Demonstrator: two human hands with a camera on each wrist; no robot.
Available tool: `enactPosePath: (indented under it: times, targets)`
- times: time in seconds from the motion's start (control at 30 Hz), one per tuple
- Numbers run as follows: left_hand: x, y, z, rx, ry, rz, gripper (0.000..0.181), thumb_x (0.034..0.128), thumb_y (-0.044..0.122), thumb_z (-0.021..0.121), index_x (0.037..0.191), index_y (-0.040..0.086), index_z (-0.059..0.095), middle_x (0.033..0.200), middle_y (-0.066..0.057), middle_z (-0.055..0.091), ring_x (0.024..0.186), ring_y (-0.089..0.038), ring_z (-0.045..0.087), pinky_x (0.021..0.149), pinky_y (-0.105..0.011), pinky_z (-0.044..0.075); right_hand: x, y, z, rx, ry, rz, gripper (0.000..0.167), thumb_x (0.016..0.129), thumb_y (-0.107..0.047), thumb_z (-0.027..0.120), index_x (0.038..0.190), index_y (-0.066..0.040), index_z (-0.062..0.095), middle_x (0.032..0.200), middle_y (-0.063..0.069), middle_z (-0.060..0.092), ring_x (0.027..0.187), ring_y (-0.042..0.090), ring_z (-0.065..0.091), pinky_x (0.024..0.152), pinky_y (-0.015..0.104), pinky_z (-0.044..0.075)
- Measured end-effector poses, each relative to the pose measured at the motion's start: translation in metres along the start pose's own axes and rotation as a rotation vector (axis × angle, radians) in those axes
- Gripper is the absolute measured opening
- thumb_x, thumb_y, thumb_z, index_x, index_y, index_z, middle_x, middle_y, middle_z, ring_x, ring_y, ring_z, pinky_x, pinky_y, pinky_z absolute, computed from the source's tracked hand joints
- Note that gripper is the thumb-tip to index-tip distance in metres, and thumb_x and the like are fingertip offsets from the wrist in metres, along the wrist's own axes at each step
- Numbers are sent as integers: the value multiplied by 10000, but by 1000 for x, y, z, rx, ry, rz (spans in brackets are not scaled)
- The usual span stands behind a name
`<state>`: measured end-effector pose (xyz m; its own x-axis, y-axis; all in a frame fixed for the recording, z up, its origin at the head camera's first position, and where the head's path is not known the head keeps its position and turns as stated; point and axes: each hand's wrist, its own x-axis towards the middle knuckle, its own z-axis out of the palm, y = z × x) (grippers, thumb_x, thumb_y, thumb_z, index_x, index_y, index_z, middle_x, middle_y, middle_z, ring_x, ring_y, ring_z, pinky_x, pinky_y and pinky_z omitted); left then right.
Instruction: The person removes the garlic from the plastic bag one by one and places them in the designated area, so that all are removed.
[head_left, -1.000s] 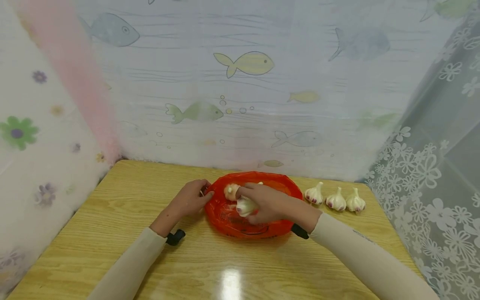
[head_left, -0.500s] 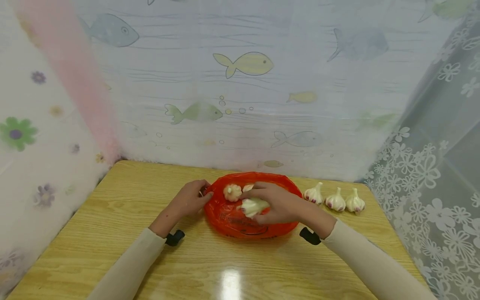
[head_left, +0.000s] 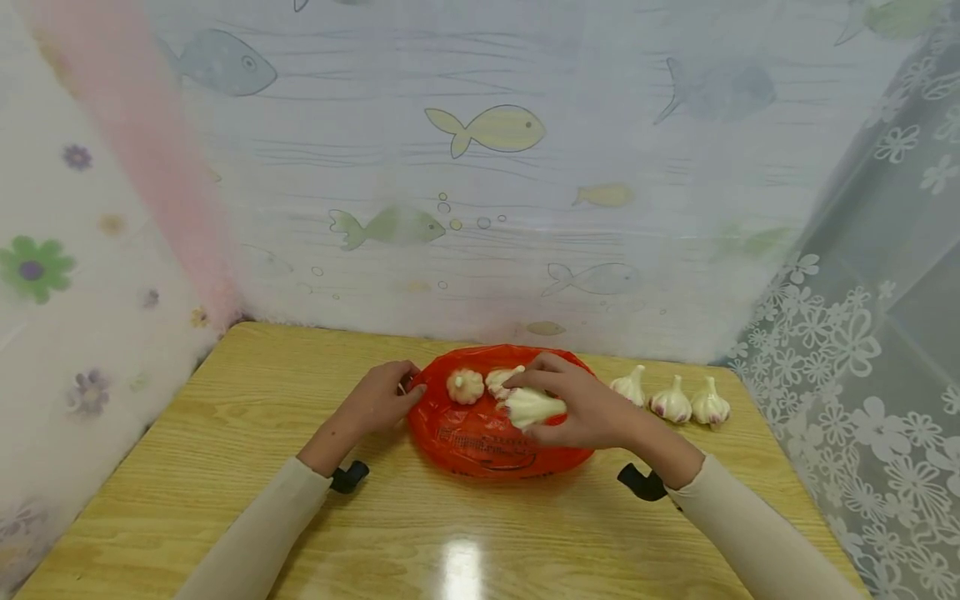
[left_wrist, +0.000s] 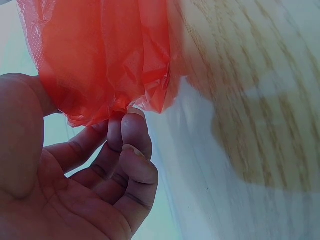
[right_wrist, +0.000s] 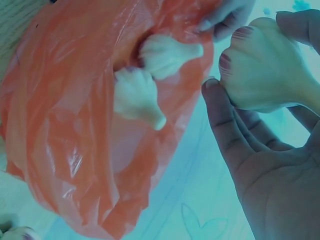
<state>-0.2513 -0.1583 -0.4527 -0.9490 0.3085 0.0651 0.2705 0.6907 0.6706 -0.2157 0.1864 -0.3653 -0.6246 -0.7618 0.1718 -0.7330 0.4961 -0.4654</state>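
Observation:
A red plastic bag (head_left: 480, 442) lies spread on the table with two garlic bulbs inside, one at the left (head_left: 465, 387) and one beside it (head_left: 501, 382). At the bag's left edge, my left hand (head_left: 378, 396) pinches the plastic; the left wrist view shows its fingers (left_wrist: 136, 131) curled against the gathered red film (left_wrist: 95, 60). My right hand (head_left: 588, 406) grips a garlic bulb (head_left: 531, 407) above the bag's right half. In the right wrist view that bulb (right_wrist: 265, 67) sits between thumb and fingers, apart from the two bulbs in the bag.
Three garlic bulbs stand in a row right of the bag: one partly behind my right hand (head_left: 630, 386), a middle one (head_left: 672, 402) and a right one (head_left: 710, 404). A patterned curtain (head_left: 487, 250) hangs behind the wooden table (head_left: 420, 533).
My right hand has moved to the right with its garlic bulb, uncovering more of the two bulbs in the bag. My left hand has stayed at the bag's edge.

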Motion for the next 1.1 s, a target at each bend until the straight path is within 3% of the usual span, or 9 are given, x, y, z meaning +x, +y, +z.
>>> enactPosePath:
  times: [0.3, 0.47, 0.57, 0.7, 0.8, 0.93, 1.1]
  targets:
    - [-1, 0, 1, -4, -4, -14, 188, 1046, 198, 657, 1146, 42, 692, 936, -33, 671, 751, -169, 601, 624, -311, 539, -16, 3, -4, 42, 64, 19, 567, 939, -235, 806, 1469, -276, 609, 1304, -103, 547, 1164, 106, 547, 930, 393, 509]
    - [-1, 0, 0, -5, -5, -20, 193, 1048, 197, 655, 1151, 37, 691, 942, -37, 674, 758, -169, 599, 622, -305, 533, -25, 5, -4, 75, 93, 37, 571, 968, -296, 800, 1496, -292, 585, 1329, -111, 555, 1094, 117, 549, 832, 361, 489]
    - [-1, 0, 0, -4, -6, -19, 205, 1047, 197, 652, 1162, 32, 691, 946, -40, 677, 760, -166, 600, 623, -302, 532, -32, 6, -4, 81, 127, 75, 584, 957, -363, 812, 1488, -315, 573, 1336, -122, 565, 1077, 124, 559, 832, 357, 501]
    - [0, 0, 0, -1, -7, -20, 201, 1046, 203, 656, 1159, 41, 692, 946, -36, 677, 751, -163, 596, 625, -303, 531, -42, 8, -6, 120, 176, 150, 555, 936, -375, 832, 1419, -313, 566, 1291, -126, 606, 1083, 120, 616, 926, 366, 544]
    - [0, 0, 0, 3, -4, -15, 195, 1046, 203, 657, 1154, 45, 691, 946, -34, 676, 751, -164, 592, 632, -306, 532, -49, 9, -7, 180, 196, 191, 502, 946, -317, 829, 1368, -280, 560, 1202, -93, 651, 1002, 141, 674, 871, 369, 574]
    - [0, 1, 0, 7, 0, -4, 193, 1045, 194, 653, 1152, 38, 693, 943, -36, 675, 762, -166, 586, 654, -314, 529, -59, 11, -8, 179, 240, 228, 477, 946, -279, 830, 1350, -279, 576, 1206, -84, 671, 1060, 171, 699, 900, 416, 581]
    - [0, 2, 0, 7, -3, 0, 193, 1047, 189, 655, 1156, 36, 696, 943, -33, 675, 770, -161, 589, 665, -311, 530, -70, 18, -8, 142, 298, 228, 489, 949, -249, 827, 1381, -266, 600, 1344, -86, 632, 1235, 188, 633, 991, 454, 547]
